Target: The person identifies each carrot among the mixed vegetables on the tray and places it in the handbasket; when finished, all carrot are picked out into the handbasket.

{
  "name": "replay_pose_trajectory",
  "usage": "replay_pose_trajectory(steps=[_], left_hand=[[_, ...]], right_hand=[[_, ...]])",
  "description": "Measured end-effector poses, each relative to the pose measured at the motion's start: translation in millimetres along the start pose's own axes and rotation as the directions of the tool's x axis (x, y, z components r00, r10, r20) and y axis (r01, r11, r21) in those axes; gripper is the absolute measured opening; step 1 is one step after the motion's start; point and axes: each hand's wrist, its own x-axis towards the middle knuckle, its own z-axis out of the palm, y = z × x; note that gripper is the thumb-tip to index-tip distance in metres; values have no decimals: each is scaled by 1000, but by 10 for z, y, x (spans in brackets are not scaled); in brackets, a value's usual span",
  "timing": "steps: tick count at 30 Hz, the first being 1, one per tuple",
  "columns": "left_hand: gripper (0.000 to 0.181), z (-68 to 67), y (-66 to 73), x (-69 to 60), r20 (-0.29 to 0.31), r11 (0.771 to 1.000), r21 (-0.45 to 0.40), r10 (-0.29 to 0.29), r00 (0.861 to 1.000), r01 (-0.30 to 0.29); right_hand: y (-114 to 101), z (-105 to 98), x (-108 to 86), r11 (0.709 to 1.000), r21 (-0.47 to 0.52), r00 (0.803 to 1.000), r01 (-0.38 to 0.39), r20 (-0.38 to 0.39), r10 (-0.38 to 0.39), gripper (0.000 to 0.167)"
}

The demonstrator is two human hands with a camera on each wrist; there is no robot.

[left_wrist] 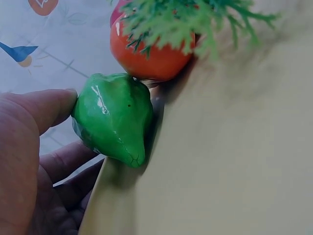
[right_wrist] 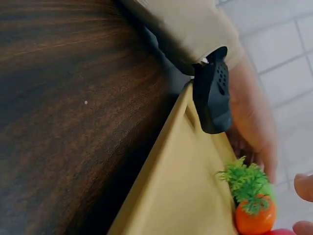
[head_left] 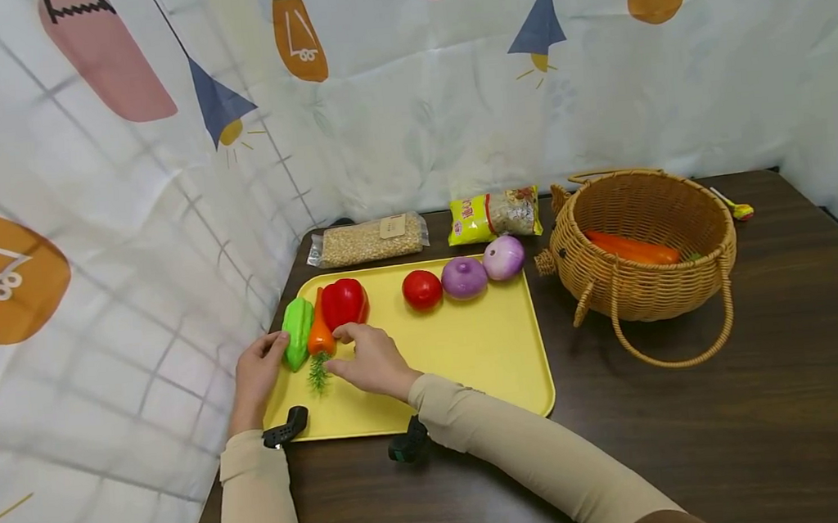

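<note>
My left hand [head_left: 256,377] is at the left edge of the yellow tray [head_left: 471,356]. Its thumb touches the side of a glossy green ridged star fruit [left_wrist: 112,115], while the index fingertip is hidden behind it. Beside that fruit lies an orange carrot [head_left: 320,335] with feathery green leaves [head_left: 318,374] pointing toward me. My right hand [head_left: 375,363] reaches over the tray, thumb by the leaves and index finger near the carrot and a red bell pepper [head_left: 344,302]. In the right wrist view its fingertips stand apart, with a gap to the carrot.
On the tray's far side are a tomato [head_left: 422,290], a purple onion [head_left: 464,278] and a paler onion [head_left: 503,257]. Behind lie a grain bag [head_left: 369,241] and a yellow packet [head_left: 495,214]. A wicker basket [head_left: 651,296] at right holds a carrot [head_left: 632,249].
</note>
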Motion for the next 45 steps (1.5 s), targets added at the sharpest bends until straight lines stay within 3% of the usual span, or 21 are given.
replay_pose_trajectory(steps=[9,17,25,33,45], left_hand=[[69,2,23,-10,8,999,14,30,1000,-30],[70,-21,27,4,-8,999,23,24,1000,-24],[72,-41,15,2,6,999,35,27,1000,-27],[71,-34,22,-18,7,1000,13,19,1000,-20],[67,1,-24,-9,-8,999,15,35,999,-35]], right_hand=[[57,54,110,998,-66,1000,-16,-10,16,59],[28,105,205,999,-29,1000,-26,-9,26,60],[-22,242,313,994,-42,994,-97,-49,95,68],[-96,364,403,979,-140,988,-148,-70,139,78],[-58,423,503,958,-215,972,-188,-178,151,60]])
